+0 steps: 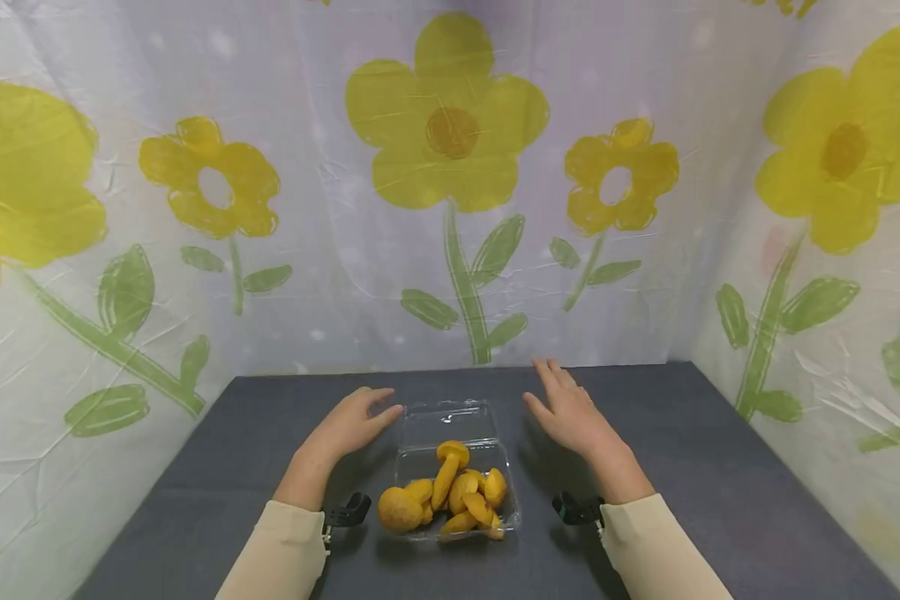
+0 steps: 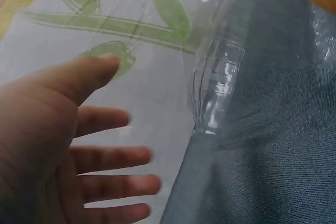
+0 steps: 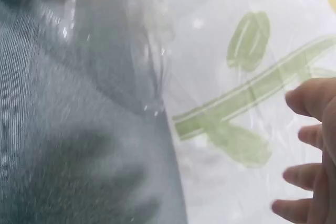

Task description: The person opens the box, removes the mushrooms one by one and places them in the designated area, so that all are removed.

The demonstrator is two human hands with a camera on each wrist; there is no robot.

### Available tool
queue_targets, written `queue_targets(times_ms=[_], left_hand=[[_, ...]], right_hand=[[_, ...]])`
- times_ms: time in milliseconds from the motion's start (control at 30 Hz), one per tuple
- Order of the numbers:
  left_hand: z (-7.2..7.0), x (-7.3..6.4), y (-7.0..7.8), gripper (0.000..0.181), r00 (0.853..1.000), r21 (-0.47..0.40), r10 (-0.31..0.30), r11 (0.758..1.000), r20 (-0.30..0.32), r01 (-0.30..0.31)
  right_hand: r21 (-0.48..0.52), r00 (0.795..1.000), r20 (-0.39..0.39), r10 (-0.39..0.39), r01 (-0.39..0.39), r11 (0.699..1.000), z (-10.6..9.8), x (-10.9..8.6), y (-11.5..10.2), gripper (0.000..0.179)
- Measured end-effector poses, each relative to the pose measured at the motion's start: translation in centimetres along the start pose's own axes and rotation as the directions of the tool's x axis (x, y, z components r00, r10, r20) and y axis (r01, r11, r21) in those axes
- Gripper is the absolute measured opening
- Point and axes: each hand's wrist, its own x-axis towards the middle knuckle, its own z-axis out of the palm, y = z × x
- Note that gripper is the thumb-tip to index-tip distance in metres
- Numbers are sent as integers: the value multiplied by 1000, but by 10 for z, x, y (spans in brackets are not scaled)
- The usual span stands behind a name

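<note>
A clear plastic clamshell box (image 1: 516,500) lies on the dark table with its lid (image 1: 450,421) folded back, away from the person. Several yellow-brown mushrooms (image 1: 450,477) fill its tray; a large round cap (image 1: 401,509) leans over the left front rim. To the left of the lid hovers my left hand (image 1: 354,423), fingers spread and nothing held. My right hand (image 1: 570,414) is raised off to the right of the box, its fingers extended and apart. In the left wrist view the thumb and fingers (image 2: 118,157) stand beside the lid's shiny edge (image 2: 223,77).
A dark cloth-covered table (image 1: 270,467) carries the box. Behind it and along both sides hangs a pale curtain (image 1: 322,275) printed with yellow flowers. Dark straps with wrist cameras (image 1: 348,510) sit on both forearms, close to the box's sides.
</note>
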Motion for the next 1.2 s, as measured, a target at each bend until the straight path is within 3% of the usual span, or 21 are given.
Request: queue_targets(times_ms=[167,267,467,600,667,767,933,1200], left_hand=[[-1,-4,6,57,990,-119,21,993,141,-4],[0,-5,9,59,981,-155,40,988,191,-10],[6,-4,11,47,978,-157,46,987,203,-14],[9,-2,10,39,980,-152,42,988,196,-12],[9,-1,10,40,978,-153,39,988,203,-7],[9,-2,10,42,975,-148,40,989,219,-7],[9,-3,11,42,974,-129,34,992,226,-5],[9,-3,13,45,975,-108,16,994,221,8]], right_hand=[[75,994,85,-73,66,995,-7,-6,-16,73],[97,986,119,-119,107,990,-7,-8,-28,65],[111,944,193,-268,250,962,9,-12,-51,47],[38,910,217,-352,352,935,24,-12,-61,39],[-1,903,217,-371,380,925,32,-13,-62,36],[-38,902,185,-390,403,914,42,-12,-63,30],[-78,917,112,-383,392,916,52,-12,-64,22],[-79,936,24,-350,351,933,48,-13,-67,16]])
